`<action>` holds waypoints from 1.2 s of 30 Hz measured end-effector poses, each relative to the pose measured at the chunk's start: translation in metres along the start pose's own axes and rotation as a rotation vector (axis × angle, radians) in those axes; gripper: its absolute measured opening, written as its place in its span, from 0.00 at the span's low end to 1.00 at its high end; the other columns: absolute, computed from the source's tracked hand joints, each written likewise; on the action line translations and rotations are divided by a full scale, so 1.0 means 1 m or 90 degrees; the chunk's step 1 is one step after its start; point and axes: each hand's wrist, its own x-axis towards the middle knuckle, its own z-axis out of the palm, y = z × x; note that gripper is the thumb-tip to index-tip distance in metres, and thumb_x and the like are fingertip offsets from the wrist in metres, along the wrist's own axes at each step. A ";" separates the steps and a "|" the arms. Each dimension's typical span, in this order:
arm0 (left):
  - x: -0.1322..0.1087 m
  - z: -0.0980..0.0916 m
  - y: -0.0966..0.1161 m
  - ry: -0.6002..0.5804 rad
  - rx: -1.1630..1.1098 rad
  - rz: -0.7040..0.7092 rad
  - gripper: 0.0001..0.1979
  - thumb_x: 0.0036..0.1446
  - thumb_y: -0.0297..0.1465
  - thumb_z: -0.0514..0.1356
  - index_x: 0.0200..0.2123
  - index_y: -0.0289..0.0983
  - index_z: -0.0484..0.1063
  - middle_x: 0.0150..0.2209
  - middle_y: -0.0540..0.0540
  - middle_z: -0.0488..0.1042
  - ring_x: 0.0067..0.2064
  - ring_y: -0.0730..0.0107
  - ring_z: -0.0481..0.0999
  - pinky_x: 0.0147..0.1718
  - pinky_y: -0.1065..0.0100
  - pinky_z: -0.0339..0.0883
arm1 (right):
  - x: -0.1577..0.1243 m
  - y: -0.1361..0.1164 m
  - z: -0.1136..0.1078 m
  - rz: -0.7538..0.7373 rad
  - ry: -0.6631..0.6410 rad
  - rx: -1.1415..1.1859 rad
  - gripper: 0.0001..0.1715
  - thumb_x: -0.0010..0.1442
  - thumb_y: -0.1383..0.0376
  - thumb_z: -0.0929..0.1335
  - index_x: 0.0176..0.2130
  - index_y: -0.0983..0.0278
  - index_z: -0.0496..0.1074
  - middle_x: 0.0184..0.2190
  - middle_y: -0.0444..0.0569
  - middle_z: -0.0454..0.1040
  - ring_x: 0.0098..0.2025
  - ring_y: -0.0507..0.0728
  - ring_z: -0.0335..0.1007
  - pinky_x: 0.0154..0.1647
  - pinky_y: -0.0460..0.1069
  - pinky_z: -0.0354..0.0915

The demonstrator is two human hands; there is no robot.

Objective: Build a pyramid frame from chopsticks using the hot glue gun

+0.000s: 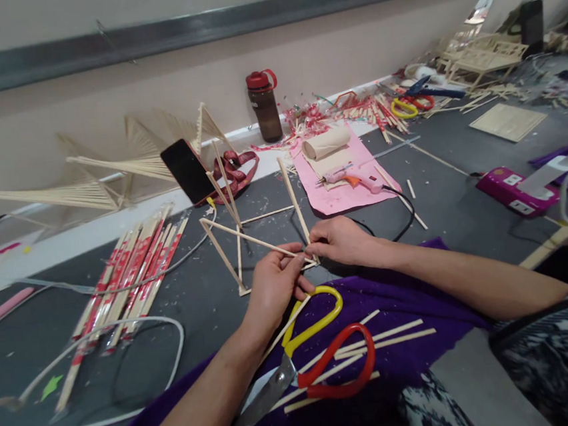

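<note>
A frame of thin wooden sticks (264,213) stands on the grey table, several of its sticks upright or slanting. My left hand (276,282) is closed with thumb and fingers on a slanting stick (246,234) near the frame's front right corner. At that same corner my right hand (337,240) pinches the foot of an upright stick (292,195); its fingertips partly hide the joint. Scissors (336,362) with one yellow and one red handle lie below my hands on purple cloth (397,296), among several loose sticks (387,342).
A pink glue gun (364,178) rests on a pink sheet (320,199) beside rolled paper (326,143). Red-wrapped chopsticks (124,275) and a white cable (182,330) lie left. Behind stand a phone (187,172), a bottle (264,108) and a twisted stick model (95,184).
</note>
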 end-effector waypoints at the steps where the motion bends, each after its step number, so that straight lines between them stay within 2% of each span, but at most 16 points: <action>1: 0.000 0.000 0.000 0.000 0.000 0.000 0.15 0.56 0.33 0.58 0.45 0.30 0.65 0.14 0.51 0.71 0.13 0.75 0.67 0.12 0.78 0.60 | 0.000 0.000 0.000 0.000 -0.001 -0.003 0.11 0.57 0.64 0.67 0.26 0.67 0.74 0.24 0.44 0.72 0.26 0.48 0.62 0.27 0.44 0.50; 12: 0.002 -0.001 0.000 0.001 0.016 -0.001 0.15 0.56 0.32 0.57 0.45 0.31 0.66 0.14 0.51 0.71 0.13 0.75 0.66 0.13 0.78 0.59 | 0.001 -0.002 -0.001 -0.019 -0.028 -0.051 0.12 0.58 0.64 0.65 0.27 0.67 0.74 0.27 0.46 0.73 0.29 0.49 0.63 0.30 0.44 0.51; 17: 0.001 -0.002 -0.002 0.005 0.020 0.005 0.16 0.55 0.34 0.58 0.45 0.31 0.66 0.14 0.51 0.71 0.13 0.76 0.66 0.13 0.79 0.59 | 0.000 -0.001 -0.001 -0.004 -0.014 -0.041 0.12 0.58 0.62 0.66 0.28 0.66 0.75 0.27 0.46 0.74 0.29 0.49 0.64 0.30 0.44 0.52; 23: 0.001 -0.002 -0.003 0.009 0.019 0.013 0.18 0.54 0.35 0.59 0.45 0.31 0.66 0.14 0.51 0.71 0.13 0.76 0.66 0.13 0.78 0.59 | -0.009 -0.005 -0.010 0.005 0.004 -0.055 0.14 0.59 0.58 0.65 0.31 0.64 0.77 0.30 0.46 0.76 0.32 0.51 0.68 0.31 0.45 0.53; 28: 0.001 0.000 -0.001 0.009 0.021 0.014 0.16 0.54 0.33 0.58 0.45 0.31 0.66 0.16 0.50 0.72 0.13 0.76 0.66 0.13 0.78 0.59 | -0.023 -0.006 -0.014 -0.032 -0.048 -0.106 0.09 0.56 0.62 0.67 0.35 0.62 0.76 0.32 0.45 0.75 0.33 0.51 0.68 0.30 0.45 0.52; 36: 0.001 -0.001 -0.001 0.009 0.039 0.014 0.16 0.55 0.33 0.58 0.44 0.31 0.66 0.14 0.51 0.72 0.13 0.76 0.66 0.13 0.78 0.59 | -0.021 -0.002 -0.005 -0.024 -0.072 -0.137 0.10 0.58 0.61 0.66 0.36 0.63 0.76 0.33 0.46 0.74 0.32 0.51 0.67 0.30 0.45 0.51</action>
